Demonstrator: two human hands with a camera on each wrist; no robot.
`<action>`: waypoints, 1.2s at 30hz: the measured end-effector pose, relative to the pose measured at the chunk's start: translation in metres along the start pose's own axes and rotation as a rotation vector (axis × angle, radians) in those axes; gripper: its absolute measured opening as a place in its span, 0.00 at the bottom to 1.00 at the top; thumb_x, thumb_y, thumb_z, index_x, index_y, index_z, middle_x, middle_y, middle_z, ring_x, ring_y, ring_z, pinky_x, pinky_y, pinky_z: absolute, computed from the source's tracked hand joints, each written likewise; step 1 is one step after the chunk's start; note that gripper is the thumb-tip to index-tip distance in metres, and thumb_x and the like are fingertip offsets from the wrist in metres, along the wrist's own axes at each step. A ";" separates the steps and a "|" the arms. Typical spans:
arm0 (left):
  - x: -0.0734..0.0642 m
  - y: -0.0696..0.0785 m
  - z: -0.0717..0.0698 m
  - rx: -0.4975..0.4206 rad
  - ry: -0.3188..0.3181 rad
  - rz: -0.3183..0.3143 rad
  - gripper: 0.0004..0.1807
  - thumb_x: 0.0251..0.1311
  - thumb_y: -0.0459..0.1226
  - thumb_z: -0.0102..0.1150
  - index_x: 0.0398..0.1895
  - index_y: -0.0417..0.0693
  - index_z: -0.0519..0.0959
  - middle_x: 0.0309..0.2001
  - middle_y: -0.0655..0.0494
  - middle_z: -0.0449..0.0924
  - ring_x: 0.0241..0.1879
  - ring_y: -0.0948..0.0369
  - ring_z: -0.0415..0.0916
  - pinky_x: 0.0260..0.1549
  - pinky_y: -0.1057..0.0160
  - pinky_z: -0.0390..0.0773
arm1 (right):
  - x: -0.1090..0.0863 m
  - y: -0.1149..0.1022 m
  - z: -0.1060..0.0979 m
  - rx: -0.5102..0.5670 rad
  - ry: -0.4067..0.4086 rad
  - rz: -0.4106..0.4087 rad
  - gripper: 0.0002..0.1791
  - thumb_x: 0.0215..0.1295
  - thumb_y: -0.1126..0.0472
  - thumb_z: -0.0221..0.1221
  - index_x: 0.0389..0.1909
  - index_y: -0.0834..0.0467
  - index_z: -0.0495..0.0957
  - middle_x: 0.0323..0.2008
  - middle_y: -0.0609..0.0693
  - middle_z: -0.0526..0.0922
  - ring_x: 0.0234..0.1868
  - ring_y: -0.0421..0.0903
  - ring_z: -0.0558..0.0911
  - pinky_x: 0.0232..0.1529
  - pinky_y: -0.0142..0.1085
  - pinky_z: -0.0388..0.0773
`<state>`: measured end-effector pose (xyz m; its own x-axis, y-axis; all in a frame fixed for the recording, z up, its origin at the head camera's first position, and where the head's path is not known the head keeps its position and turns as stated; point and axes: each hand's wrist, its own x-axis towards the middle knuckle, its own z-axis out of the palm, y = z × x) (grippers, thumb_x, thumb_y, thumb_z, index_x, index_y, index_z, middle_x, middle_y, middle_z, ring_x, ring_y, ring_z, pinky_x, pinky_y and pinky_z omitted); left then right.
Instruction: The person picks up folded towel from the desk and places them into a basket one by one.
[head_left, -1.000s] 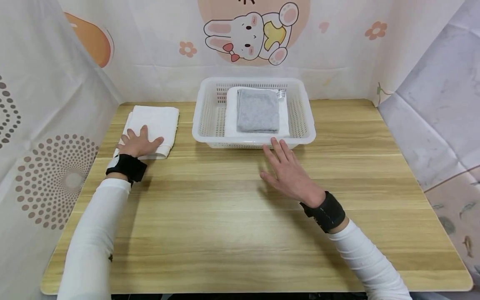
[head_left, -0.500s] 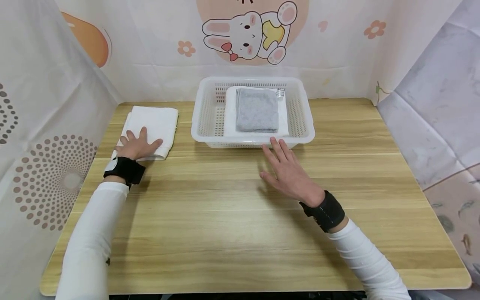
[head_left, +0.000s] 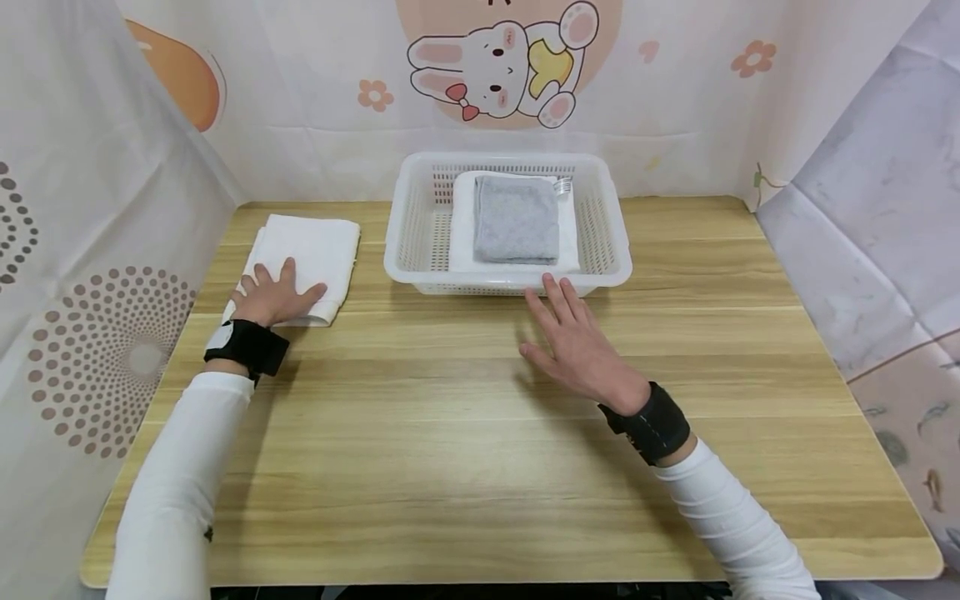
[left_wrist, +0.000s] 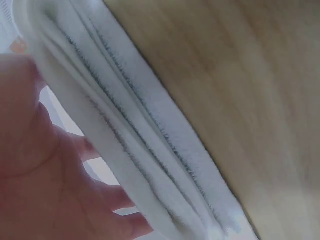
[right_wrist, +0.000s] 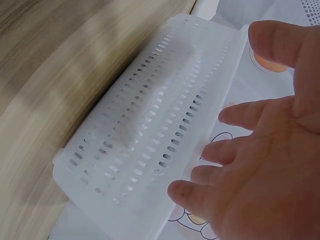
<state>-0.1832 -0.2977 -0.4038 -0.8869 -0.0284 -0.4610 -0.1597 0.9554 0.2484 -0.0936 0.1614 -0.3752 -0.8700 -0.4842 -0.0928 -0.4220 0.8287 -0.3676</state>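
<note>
A folded white towel (head_left: 318, 254) lies at the left back of the table, and my left hand (head_left: 268, 298) rests on top of it with fingers spread. In the left wrist view the stacked layers of this towel (left_wrist: 125, 120) show beside the palm. My right hand (head_left: 581, 354) hovers in front of the white plastic basket (head_left: 408, 279), fingers extended; its fingertips are near the front rim, and I cannot tell if they touch. Inside the basket a folded grey towel (head_left: 516, 221) lies on a folded white towel (head_left: 461, 242).
The wooden table (head_left: 450, 467) runs from the basket to the front edge. Behind it hangs a printed curtain (head_left: 300, 83) with a rabbit picture, and more fabric hangs on both sides.
The left hand and the white towel beneath it have slid slightly toward the front of the table. The right hand and the basket have stayed in place.
</note>
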 end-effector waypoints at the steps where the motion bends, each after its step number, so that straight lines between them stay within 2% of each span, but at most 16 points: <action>1: -0.001 0.001 0.000 0.006 -0.001 0.002 0.56 0.67 0.69 0.33 0.78 0.37 0.30 0.68 0.12 0.21 0.66 0.17 0.23 0.59 0.21 0.33 | 0.000 0.000 0.000 0.003 0.000 0.002 0.44 0.74 0.48 0.54 0.79 0.62 0.43 0.78 0.63 0.33 0.78 0.62 0.33 0.73 0.62 0.42; 8: -0.007 0.004 0.001 0.035 0.010 0.008 0.54 0.68 0.67 0.34 0.78 0.35 0.33 0.68 0.11 0.24 0.66 0.16 0.28 0.60 0.22 0.36 | -0.002 -0.002 0.001 0.024 -0.008 0.013 0.44 0.74 0.47 0.54 0.79 0.60 0.42 0.79 0.62 0.31 0.78 0.61 0.32 0.73 0.61 0.40; 17: -0.013 0.003 0.011 0.066 0.034 0.011 0.55 0.67 0.69 0.33 0.78 0.35 0.34 0.68 0.11 0.27 0.65 0.17 0.34 0.61 0.24 0.38 | -0.004 -0.003 0.003 0.027 0.013 -0.009 0.44 0.74 0.48 0.55 0.79 0.61 0.44 0.78 0.65 0.34 0.78 0.61 0.33 0.73 0.61 0.41; 26: -0.024 0.007 0.016 0.100 0.045 0.023 0.55 0.67 0.68 0.34 0.77 0.33 0.39 0.65 0.08 0.36 0.62 0.16 0.41 0.59 0.24 0.46 | -0.007 -0.003 0.006 0.025 0.022 -0.027 0.44 0.74 0.48 0.55 0.79 0.62 0.45 0.78 0.66 0.34 0.78 0.62 0.34 0.74 0.59 0.39; 36: -0.029 0.010 0.019 0.112 0.047 0.027 0.55 0.65 0.69 0.39 0.76 0.33 0.44 0.60 0.10 0.47 0.58 0.16 0.48 0.54 0.24 0.54 | -0.009 -0.002 0.008 0.046 -0.006 -0.018 0.44 0.74 0.48 0.54 0.79 0.61 0.43 0.78 0.65 0.32 0.78 0.61 0.32 0.74 0.59 0.37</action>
<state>-0.1513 -0.2820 -0.4043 -0.9100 -0.0138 -0.4143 -0.0887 0.9828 0.1621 -0.0825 0.1616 -0.3811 -0.8609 -0.5006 -0.0912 -0.4251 0.8061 -0.4117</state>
